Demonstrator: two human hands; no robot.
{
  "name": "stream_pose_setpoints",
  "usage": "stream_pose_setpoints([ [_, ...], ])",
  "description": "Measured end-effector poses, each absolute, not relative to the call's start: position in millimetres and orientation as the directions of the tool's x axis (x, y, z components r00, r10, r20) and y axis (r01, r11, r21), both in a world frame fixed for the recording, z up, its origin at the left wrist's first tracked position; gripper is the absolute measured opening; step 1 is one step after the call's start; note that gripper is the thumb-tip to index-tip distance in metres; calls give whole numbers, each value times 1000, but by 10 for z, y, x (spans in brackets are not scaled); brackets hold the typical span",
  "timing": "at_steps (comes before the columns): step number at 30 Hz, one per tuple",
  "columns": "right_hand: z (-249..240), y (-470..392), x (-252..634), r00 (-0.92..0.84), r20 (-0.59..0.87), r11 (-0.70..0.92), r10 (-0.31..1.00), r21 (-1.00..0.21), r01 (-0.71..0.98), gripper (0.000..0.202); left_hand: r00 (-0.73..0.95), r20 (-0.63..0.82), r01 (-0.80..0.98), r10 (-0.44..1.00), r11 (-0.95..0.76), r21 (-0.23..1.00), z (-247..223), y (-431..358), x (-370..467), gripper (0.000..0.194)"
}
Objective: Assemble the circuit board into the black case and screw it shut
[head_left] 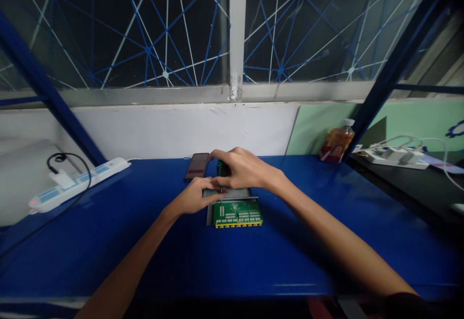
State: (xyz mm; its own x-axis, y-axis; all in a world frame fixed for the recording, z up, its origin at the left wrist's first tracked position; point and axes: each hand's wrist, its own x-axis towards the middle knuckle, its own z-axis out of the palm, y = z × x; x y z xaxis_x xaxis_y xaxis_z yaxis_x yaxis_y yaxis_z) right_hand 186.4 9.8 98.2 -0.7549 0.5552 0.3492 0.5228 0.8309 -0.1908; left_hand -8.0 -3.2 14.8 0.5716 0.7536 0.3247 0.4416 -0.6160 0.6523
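Observation:
In the middle of the desk lies a green circuit board (243,209) with a row of yellow connectors along its near edge. It sits on a grey metal plate (210,216). Above its far left part, my right hand (241,168) is closed round the dark, green-marked handle of a screwdriver (222,168) held upright. The thin shaft points down toward the board's left side. My left hand (195,195) is beside the shaft, thumb and fingers drawn together near it; what they pinch, if anything, is hidden. The screwdriver's tip is too small to make out.
A phone (196,166) lies behind my left hand. At the left is a white power strip (81,183) with a black cable. A drink bottle (337,141) stands at the back right, near another power strip (398,157). Small bits (271,196) lie right of the board.

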Motion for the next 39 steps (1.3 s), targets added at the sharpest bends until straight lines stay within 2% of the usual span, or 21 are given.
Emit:
stream_pose_setpoints([
  [3, 988, 91, 1883, -764, 341, 836, 547, -172, 522, 47, 593, 311, 435, 743, -620, 653, 143, -18, -90, 15],
  [10, 988, 91, 1835, -738, 329, 803, 589, -133, 581, 45, 518, 316, 476, 795, -575, 666, 112, 8, -99, 15],
  [18, 1045, 74, 1911, -807, 286, 856, 516, -206, 474, 54, 638, 269, 451, 721, -633, 629, 110, 5, -127, 17],
  [26, 987, 88, 1856, -788, 322, 851, 524, -157, 502, 37, 568, 278, 526, 775, -601, 602, 72, 29, -141, 19],
  [32, 1042, 71, 1898, -819, 279, 864, 501, -218, 454, 43, 618, 270, 485, 739, -628, 608, 81, 16, -136, 16],
  [39, 994, 85, 1878, -803, 314, 862, 506, -144, 487, 44, 573, 267, 532, 775, -600, 598, 55, 38, -139, 18],
])
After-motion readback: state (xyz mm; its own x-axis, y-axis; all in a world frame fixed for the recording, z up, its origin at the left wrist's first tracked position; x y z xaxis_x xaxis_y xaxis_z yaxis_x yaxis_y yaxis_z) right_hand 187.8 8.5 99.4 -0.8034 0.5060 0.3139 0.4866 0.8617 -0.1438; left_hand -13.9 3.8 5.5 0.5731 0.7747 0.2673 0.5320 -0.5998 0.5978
